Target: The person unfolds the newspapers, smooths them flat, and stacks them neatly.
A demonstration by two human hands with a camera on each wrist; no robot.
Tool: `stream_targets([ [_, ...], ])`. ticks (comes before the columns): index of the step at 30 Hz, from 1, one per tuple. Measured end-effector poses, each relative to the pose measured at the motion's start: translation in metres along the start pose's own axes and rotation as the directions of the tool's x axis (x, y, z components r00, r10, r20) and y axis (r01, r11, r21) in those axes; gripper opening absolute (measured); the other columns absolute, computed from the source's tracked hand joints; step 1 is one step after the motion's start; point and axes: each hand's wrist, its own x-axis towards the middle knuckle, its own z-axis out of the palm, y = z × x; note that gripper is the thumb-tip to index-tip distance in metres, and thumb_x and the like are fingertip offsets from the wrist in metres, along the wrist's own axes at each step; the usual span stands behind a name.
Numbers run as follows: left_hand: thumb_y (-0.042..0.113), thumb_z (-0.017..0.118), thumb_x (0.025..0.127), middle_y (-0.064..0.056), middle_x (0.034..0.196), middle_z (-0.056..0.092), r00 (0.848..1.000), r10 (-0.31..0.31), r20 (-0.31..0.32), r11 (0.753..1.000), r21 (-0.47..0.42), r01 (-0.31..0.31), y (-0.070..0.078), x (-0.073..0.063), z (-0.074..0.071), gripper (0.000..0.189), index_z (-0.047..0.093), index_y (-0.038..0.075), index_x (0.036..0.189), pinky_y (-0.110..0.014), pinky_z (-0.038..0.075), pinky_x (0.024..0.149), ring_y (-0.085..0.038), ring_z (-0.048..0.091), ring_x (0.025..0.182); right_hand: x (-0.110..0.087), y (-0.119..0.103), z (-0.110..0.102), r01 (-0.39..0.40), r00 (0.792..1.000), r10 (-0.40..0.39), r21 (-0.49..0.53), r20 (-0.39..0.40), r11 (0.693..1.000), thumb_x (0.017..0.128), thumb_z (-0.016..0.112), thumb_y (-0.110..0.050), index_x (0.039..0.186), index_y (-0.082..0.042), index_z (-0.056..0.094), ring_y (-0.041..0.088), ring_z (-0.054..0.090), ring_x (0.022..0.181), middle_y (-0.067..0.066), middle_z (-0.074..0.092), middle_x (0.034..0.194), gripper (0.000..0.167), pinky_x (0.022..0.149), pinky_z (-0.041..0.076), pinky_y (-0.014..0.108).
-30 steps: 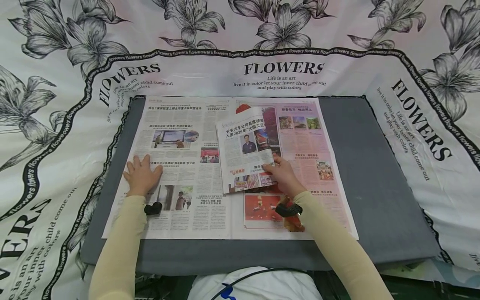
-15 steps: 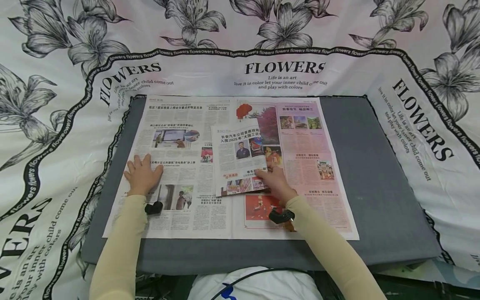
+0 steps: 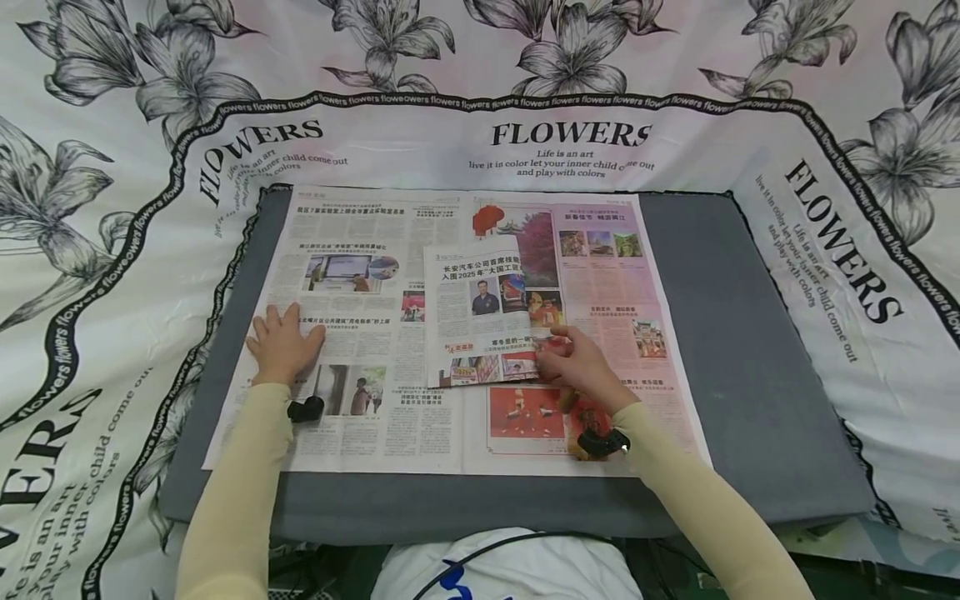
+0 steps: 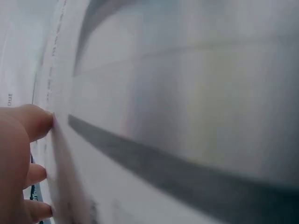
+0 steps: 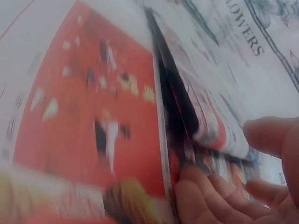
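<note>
The left hand [image 3: 285, 350] lies spread on the opened newspaper sheet [image 3: 423, 425], gripping nothing; its palm should bear down evenly to anchor the page. The sheet's left edge runs just beside those fingers, with a narrow grey strip of desk [image 3: 750, 375] beyond. Rightward, between the hands, rests the folded newspaper [image 3: 476, 325], its near edge slightly raised. At its near right corner, the right hand [image 3: 581, 371] is parted and loose, without a grip; fingertip contact cannot be told. Handling likely calls for catching only the folded layers, not the page underneath. Outward from this hand, past the sheet's right edge, wider desk gives elbow room.
</note>
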Motion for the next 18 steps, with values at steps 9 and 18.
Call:
stream_targets([
  [9, 0.035, 0.055, 0.099, -0.041, 0.163, 0.009, 0.997, 0.074, 0.025, 0.997, -0.006, -0.074, 0.033, -0.005, -0.007, 0.073, 0.031, -0.004, 0.156, -0.079, 0.006, 0.116, -0.063, 0.002, 0.15, -0.008, -0.012, -0.008, 0.177, 0.971, -0.222, -0.352, -0.093, 0.919, 0.1, 0.065, -0.026, 0.151, -0.006, 0.044, 0.042, 0.062, 0.123, 0.024, 0.06, 0.135, 0.059, 0.099, 0.053, 0.056],
  [18, 0.044, 0.054, 0.101, -0.033, 0.166, 0.012, 0.956, 0.237, 0.171, 0.966, 0.064, -0.251, 0.096, -0.014, 0.017, 0.074, 0.031, 0.006, 0.16, -0.08, 0.011, 0.115, -0.06, 0.006, 0.152, 0.005, -0.025, 0.034, 0.471, 0.846, -0.523, -0.601, 0.102, 0.646, 0.091, 0.076, -0.024, 0.14, -0.002, 0.058, 0.041, 0.055, 0.131, 0.024, 0.058, 0.141, 0.057, 0.11, 0.045, 0.057],
])
